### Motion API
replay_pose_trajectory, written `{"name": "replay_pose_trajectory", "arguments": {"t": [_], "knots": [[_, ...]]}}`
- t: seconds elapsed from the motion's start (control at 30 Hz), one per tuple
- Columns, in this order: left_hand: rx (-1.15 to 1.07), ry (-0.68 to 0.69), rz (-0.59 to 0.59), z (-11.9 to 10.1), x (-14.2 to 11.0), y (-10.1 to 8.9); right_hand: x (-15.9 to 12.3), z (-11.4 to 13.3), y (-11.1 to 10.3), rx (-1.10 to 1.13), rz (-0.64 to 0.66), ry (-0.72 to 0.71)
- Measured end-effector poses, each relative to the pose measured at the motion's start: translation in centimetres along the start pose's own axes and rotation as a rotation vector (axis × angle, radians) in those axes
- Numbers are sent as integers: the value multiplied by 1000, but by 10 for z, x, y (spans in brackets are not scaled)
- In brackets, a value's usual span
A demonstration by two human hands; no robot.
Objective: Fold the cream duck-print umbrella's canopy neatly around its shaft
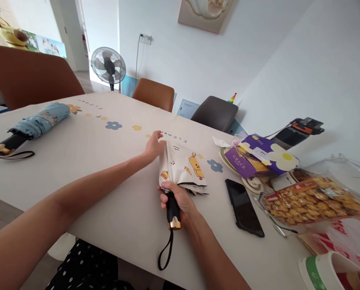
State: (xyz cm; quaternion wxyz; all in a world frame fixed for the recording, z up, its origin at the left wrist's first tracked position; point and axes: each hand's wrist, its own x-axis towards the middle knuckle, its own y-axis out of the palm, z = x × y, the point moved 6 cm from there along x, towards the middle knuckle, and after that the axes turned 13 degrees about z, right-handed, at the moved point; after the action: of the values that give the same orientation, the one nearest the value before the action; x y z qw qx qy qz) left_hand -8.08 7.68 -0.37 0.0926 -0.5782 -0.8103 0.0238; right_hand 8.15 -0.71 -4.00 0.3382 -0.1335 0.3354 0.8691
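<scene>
A white folding umbrella (pixel 182 165) with yellow duck prints lies collapsed over the table, its canopy loose and spread flat to the right. My right hand (pixel 181 199) is wrapped round the top of its black handle, which has a gold-coloured end and a black wrist strap (pixel 167 251) hanging toward me. At the canopy's far left corner, my left hand (pixel 154 147) grips the fabric edge; some of its fingers are hidden. Off to the left rests a light blue folding umbrella (pixel 43 121), rolled up, with a similar black and gold handle.
A black phone (pixel 244 207) lies right of the white umbrella. Beyond it are a purple box (pixel 246 161), eyeglasses (pixel 273 219), a clear pack of cookies (pixel 315 199) and a white-and-green cup (pixel 319 274). Chairs (pixel 154 93) and a fan (pixel 109 66) stand past the table (pixel 107 169).
</scene>
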Motion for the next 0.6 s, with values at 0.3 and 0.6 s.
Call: {"name": "replay_pose_trajectory", "arguments": {"t": [0.3, 0.6], "knots": [[673, 417, 634, -60, -72, 102, 1, 4, -2, -51, 40, -99], [1138, 577, 630, -69, -80, 104, -2, 2, 3, -132, 71, -107]]}}
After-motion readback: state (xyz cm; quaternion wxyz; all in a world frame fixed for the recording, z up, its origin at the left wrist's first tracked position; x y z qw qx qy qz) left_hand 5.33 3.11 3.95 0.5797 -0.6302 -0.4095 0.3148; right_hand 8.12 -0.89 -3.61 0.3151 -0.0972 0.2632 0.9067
